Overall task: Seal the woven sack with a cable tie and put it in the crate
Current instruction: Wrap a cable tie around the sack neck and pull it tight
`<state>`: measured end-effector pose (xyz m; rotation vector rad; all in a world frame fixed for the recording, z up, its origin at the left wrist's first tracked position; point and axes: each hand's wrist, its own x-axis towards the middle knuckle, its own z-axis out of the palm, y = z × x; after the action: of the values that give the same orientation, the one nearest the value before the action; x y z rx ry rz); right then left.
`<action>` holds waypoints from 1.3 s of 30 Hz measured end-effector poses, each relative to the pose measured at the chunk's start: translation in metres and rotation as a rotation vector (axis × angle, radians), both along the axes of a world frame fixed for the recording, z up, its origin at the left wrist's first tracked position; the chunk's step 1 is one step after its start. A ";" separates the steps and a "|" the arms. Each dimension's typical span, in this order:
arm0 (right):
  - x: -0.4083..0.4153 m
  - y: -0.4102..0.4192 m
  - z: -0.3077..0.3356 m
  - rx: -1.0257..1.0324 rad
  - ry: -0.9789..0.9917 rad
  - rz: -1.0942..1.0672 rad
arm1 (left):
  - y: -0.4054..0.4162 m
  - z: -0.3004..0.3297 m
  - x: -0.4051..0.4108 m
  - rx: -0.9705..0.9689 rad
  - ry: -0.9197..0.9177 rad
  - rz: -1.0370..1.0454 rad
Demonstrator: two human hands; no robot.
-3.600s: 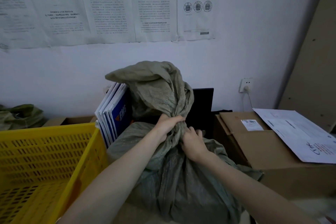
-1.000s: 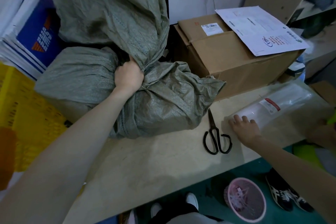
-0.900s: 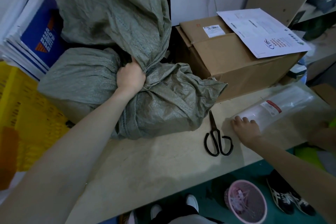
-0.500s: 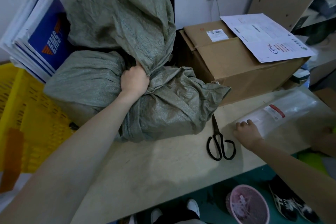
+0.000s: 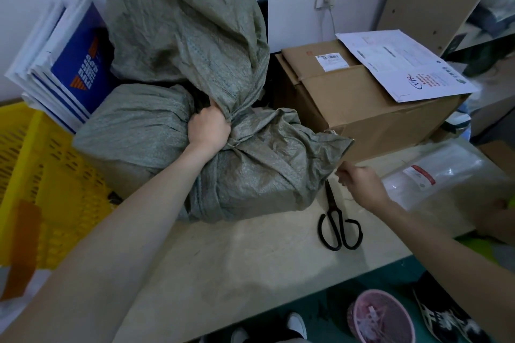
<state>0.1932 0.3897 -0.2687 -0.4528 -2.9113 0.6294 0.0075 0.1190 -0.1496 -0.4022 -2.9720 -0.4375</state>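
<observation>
The sack (image 5: 250,170) lies on the bench (image 5: 250,253) against the wall, beside the yellow crate (image 5: 41,175) at the left; the left hand (image 5: 207,129) is fisted tight round the gathered neck, the loose top standing up above it. The right hand (image 5: 359,182) is over the bench by the sack's near corner, fingers pinched together on what looks like a thin pale tie, too faint to be sure of. To do this well, I judge, keep the neck twisted hard and the fist low; thread the tie just above the fist; pull it snug before letting go. The scissors (image 5: 338,220) lie just beside the right hand, the clear packet (image 5: 446,175) beyond it; the cardboard box (image 5: 370,103) touches the sack's right side and crowds the wrist; the crate looks open for the lift.
</observation>
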 end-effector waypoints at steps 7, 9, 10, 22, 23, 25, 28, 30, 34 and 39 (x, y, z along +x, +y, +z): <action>-0.034 -0.025 0.071 -0.271 0.483 -0.148 | -0.003 0.002 -0.001 0.041 -0.035 0.009; -0.048 -0.036 0.096 -0.362 0.564 -0.166 | -0.004 0.002 -0.001 0.062 -0.038 0.010; -0.055 -0.042 0.107 -0.399 0.598 -0.155 | -0.005 0.002 -0.002 0.069 -0.044 0.007; -0.112 -0.100 0.181 -0.556 0.532 0.144 | -0.019 0.018 -0.013 0.665 -0.210 -0.019; -0.116 -0.101 0.186 -0.551 0.498 0.152 | -0.022 0.023 -0.014 0.776 -0.236 -0.034; -0.123 -0.104 0.193 -0.578 0.424 0.173 | -0.027 0.032 -0.016 0.995 -0.270 -0.031; -0.131 -0.107 0.207 -0.594 0.355 0.204 | -0.032 0.044 -0.016 1.241 -0.293 -0.035; -0.137 -0.110 0.216 -0.590 0.341 0.214 | -0.032 0.054 -0.016 1.356 -0.317 -0.050; -0.154 -0.122 0.235 -0.565 0.308 0.248 | -0.030 0.073 -0.017 1.462 -0.360 -0.065; -0.171 -0.133 0.246 -0.436 0.212 0.283 | -0.028 0.081 -0.015 1.442 -0.339 -0.116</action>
<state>0.0221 0.2570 -0.0227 -0.0050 -2.6456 1.2778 -0.0072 0.0910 -0.0689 -0.2900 -2.0132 -2.4754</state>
